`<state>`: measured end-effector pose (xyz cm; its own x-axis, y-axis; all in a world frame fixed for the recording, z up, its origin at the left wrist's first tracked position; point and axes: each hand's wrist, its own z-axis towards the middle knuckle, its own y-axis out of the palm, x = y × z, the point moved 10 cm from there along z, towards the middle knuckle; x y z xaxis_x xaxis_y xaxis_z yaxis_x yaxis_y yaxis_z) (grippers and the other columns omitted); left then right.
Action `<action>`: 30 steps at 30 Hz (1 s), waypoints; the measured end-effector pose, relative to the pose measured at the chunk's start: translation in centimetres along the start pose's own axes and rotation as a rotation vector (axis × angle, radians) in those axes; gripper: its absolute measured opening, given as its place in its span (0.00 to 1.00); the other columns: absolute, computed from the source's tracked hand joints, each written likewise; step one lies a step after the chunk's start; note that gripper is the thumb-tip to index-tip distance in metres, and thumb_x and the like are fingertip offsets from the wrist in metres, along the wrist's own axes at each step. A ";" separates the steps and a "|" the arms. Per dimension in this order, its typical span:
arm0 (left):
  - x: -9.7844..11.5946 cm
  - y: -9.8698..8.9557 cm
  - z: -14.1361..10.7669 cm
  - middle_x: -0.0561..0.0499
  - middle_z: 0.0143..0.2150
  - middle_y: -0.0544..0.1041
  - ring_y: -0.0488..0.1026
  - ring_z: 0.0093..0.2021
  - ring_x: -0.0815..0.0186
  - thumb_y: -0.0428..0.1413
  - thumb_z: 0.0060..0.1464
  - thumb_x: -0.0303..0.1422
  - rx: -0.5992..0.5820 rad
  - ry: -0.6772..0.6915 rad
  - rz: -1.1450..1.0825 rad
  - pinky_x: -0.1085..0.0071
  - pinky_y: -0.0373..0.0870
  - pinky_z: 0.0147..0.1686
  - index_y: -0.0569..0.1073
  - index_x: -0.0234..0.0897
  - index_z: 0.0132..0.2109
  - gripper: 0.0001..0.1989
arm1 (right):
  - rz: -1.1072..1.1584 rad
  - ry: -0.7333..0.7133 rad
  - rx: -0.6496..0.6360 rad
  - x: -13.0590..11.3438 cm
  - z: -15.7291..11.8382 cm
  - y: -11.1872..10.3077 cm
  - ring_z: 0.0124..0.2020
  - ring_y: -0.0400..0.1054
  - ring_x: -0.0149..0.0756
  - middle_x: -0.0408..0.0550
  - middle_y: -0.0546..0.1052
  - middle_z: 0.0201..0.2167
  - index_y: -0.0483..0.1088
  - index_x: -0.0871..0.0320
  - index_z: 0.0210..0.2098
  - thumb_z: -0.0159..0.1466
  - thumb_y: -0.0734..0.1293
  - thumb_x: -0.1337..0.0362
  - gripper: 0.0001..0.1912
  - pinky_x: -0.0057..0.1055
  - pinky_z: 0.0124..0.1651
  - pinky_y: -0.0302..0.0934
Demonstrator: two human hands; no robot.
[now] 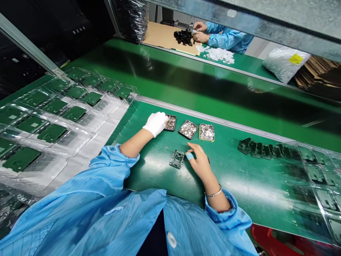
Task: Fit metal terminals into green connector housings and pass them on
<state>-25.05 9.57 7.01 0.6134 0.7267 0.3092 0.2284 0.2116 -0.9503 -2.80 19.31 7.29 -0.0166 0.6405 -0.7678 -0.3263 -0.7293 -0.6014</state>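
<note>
My left hand [155,123], in a white glove, reaches over the left edge of a small dark tray [171,123] heaped with tiny metal parts. Its fingers are curled together, and whatever they pinch is hidden. Two more small trays, a dark-rimmed one [188,129] and a light-rimmed one [207,132], hold silvery metal pieces to the right. A green circuit board [176,159] lies flat on the bench below them. Just right of the board is my right hand [198,159], bare, with blue tape around the thumb. Its fingers are apart and hold nothing.
Clear plastic trays with green boards [53,105] cover the left side. Several dark boards [262,148] lie overlapping at right, beside another clear tray [317,170]. A metal rail [186,114] runs behind the small trays. Across the bench, a co-worker's hands [201,32] handle black parts.
</note>
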 end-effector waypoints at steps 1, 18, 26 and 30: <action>-0.2 -0.2 0.0 0.39 0.40 0.76 0.71 0.49 0.48 0.53 0.52 0.27 0.019 -0.011 -0.054 0.57 0.65 0.47 0.77 0.34 0.30 0.08 | 0.002 0.000 -0.002 0.0 0.0 0.0 0.43 0.74 0.39 0.55 0.74 0.50 0.67 0.54 0.57 0.66 0.61 0.64 0.20 0.40 0.49 0.71; 7.7 0.9 -10.6 0.55 0.24 0.69 0.60 0.19 0.74 0.61 0.47 0.49 -0.246 0.009 -1.435 0.76 0.56 0.18 0.65 0.37 0.32 0.20 | 0.330 0.007 0.166 -4.3 0.2 -0.2 0.40 0.73 0.37 0.49 0.76 0.43 0.70 0.52 0.49 0.65 0.61 0.64 0.13 0.37 0.48 0.68; 8.9 1.1 -13.0 0.58 0.23 0.65 0.60 0.22 0.71 0.56 0.53 0.43 -0.244 0.152 -1.152 0.73 0.59 0.23 0.68 0.39 0.31 0.12 | 0.534 0.110 0.040 -3.5 0.1 1.2 0.30 0.67 0.31 0.42 0.71 0.29 0.68 0.54 0.32 0.61 0.65 0.59 0.06 0.29 0.36 0.65; 8.5 0.4 -13.9 0.55 0.26 0.68 0.67 0.28 0.67 0.52 0.57 0.40 -0.119 0.247 -0.947 0.70 0.66 0.30 0.68 0.39 0.30 0.11 | 0.495 0.087 -0.067 -4.0 -0.4 1.4 0.32 0.68 0.32 0.43 0.73 0.30 0.68 0.54 0.32 0.62 0.66 0.60 0.05 0.30 0.39 0.66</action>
<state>-9.25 6.75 9.78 0.2754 0.1308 0.9524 0.7732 0.5585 -0.3003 -2.85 15.65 9.42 -0.0743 0.1940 -0.9782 -0.2376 -0.9561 -0.1715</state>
